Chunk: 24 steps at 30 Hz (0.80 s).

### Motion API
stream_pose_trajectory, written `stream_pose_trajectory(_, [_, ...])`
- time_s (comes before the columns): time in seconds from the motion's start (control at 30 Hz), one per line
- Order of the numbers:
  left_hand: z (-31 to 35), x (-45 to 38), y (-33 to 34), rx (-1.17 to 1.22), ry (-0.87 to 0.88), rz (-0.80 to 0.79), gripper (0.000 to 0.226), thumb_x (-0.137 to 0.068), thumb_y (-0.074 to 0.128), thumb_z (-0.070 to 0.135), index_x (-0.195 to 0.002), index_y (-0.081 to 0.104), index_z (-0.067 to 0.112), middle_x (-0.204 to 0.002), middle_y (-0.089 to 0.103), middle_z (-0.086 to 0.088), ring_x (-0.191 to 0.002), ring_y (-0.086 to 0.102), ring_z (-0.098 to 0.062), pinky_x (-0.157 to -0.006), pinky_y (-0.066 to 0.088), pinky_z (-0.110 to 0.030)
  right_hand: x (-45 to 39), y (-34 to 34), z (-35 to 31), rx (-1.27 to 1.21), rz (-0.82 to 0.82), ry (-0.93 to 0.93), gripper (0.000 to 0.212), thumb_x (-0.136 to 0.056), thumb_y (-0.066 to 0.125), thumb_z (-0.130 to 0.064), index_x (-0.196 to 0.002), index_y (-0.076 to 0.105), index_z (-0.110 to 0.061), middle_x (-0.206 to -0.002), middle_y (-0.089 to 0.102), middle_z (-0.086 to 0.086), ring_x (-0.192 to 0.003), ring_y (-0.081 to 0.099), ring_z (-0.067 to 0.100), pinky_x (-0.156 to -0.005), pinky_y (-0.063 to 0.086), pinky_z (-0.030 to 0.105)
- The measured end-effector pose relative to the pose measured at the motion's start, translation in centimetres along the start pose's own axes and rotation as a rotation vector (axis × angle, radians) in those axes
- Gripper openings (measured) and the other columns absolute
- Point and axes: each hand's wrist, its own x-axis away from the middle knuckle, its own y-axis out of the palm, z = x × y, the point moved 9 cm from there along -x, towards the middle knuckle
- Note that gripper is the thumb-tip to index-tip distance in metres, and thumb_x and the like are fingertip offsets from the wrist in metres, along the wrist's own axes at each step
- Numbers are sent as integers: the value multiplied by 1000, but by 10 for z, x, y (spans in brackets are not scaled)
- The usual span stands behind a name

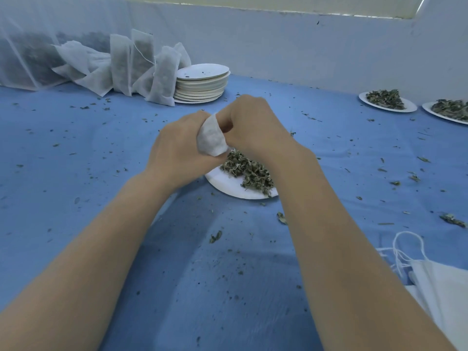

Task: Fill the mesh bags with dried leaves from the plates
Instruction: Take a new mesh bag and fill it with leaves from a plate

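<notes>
**Opening a mesh bag above the leaf plate**

At centre frame, a small white mesh bag (212,136) is held between both hands, directly above the near plate (229,184) of dried leaves (249,172). The left hand (177,148) is curled round the bag from the left side; the right hand (249,122) has its fingers bent, pinching the bag's upper edge, apparently to part the mouth for filling. Holding the bag over the plate would let spilled leaves drop back onto it. Filled bags (141,69) lean against the wall at upper left, beside a stack of emptied plates (202,84). Two further plates of leaves (387,101) wait at the right edge. Unfilled bags with strings (440,282) lie at lower right, within the right hand's reach. Leaf crumbs scatter the blue cloth (76,160).
</notes>
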Motion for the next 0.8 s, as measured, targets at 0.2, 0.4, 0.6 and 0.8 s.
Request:
stream_pose_trajectory(0.2, [4,4,4,13,-5,-29,37,-54,72,46,-64,39,33,-62,48,15,-62,47,-4,-56,36,-24,-3,13,2,116,-93,31,16,-76,48,3,-70,54,-10,-59,42,-1,-65,43,17,-44,28,18])
stream_pose_trajectory(0.4, [5,1,10,-30,42,-132,60,-53,72,49,-105,49,32,-81,56,17,-79,56,-14,-67,48,-33,-3,-4,19,63,72,58,28,-78,47,2,-92,70,-4,-86,67,9,-76,56,16,-61,44,26])
stream_pose_trajectory(0.6, [-13,-5,0,-197,25,-100,55,-65,73,19,-114,48,23,-102,60,0,-86,51,-25,-74,46,-41,5,-15,41,-268,48,85,28,-81,62,-7,-95,75,-27,-73,68,-10,-58,52,-6,-54,39,7])
stream_pose_trajectory(0.8, [-31,-8,-11,-241,-46,-41,45,-71,68,16,-112,50,18,-102,57,-3,-83,44,-21,-70,38,-34,10,4,68,52,-73,274,37,-72,75,-45,-102,70,-25,-97,66,-7,-94,60,11,-82,51,30])
